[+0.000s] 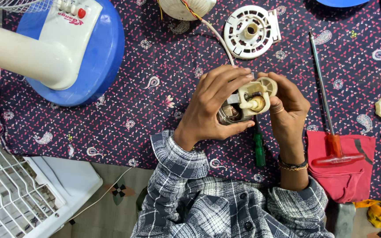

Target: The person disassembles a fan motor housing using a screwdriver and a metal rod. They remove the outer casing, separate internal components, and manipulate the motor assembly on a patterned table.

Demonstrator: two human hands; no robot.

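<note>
Fingers of the left hand [214, 103] and right hand [287, 105] are clasped around a small fan motor [245, 105]. A patterned dark cloth [155, 66] is spread over the desk, and tiled floor [115, 194] is seen below.

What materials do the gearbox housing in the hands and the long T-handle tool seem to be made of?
Gearbox housing: probably cream moulded plastic, matte, with a toothed gear; a brass-coloured, likely metal part sits in it. T-handle tool: thin grey shaft with a metallic sheen, likely steel; glossy red handle, likely plastic.

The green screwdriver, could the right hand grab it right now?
Probably not at once: the right hand is busy gripping the fan motor. The green screwdriver lies uncovered just below, so freeing that hand would do.
</note>
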